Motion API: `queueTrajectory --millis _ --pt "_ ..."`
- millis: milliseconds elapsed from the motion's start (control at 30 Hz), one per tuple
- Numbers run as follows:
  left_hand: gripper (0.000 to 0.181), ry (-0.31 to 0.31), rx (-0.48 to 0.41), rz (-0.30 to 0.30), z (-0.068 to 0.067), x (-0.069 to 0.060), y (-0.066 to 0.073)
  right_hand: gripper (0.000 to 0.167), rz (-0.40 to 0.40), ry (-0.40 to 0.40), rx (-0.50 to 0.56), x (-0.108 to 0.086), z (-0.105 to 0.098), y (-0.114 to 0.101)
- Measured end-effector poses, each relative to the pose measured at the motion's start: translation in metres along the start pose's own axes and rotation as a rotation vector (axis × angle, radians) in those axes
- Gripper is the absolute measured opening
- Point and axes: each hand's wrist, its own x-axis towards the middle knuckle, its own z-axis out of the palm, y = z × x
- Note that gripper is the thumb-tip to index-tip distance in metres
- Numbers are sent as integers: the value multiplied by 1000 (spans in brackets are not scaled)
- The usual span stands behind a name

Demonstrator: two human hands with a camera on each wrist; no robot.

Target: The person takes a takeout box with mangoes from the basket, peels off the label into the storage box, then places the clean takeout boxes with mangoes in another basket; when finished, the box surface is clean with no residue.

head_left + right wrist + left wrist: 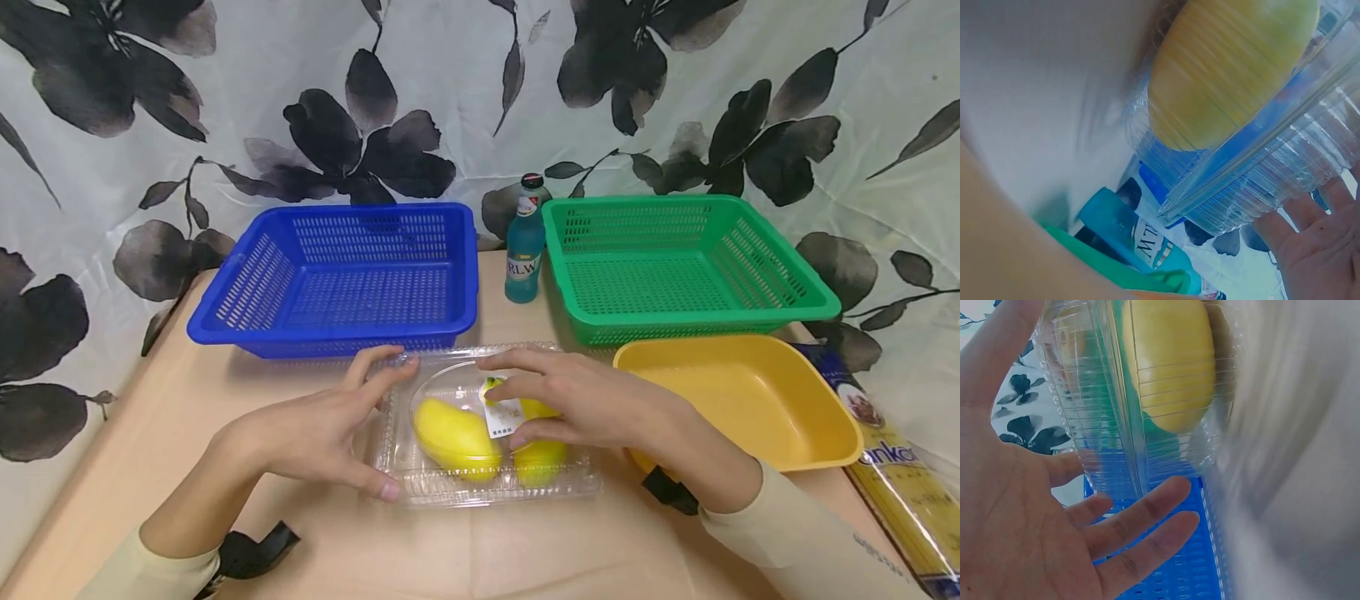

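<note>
A clear plastic clamshell box (465, 492) lies on the table in front of the person, its lid down. Inside are two yellow mangoes; the left mango (453, 437) shows whole, while the right mango (540, 462) is partly covered by the hand. A small white label (504, 417) with a fruit picture is on the lid. The left hand (322, 433) is spread at the box's left side, fingertips by its edge. Over the lid's right half, the right hand (562, 396) stretches its fingers across the label; in the right wrist view its fingers (1304, 209) are against the ridged lid.
Behind the box stand a blue basket (360, 337) and a green basket (690, 321), with a blue bottle (523, 242) between them. At right are a yellow tray (720, 400) and a pasta packet (892, 467). A floral cloth (480, 100) hangs behind.
</note>
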Motion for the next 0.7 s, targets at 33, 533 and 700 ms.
queueTrajectory --millis 33,533,700 --pt "126 -3 1 1 -1 0 0 48 -3 1 5 -1 0 0" --pt "127 -17 -22 20 -2 -2 1 18 -33 -10 -37 2 -2 -5" --pt "127 -23 -35 17 -3 -1 0 10 -29 23 -25 2 0 -6"
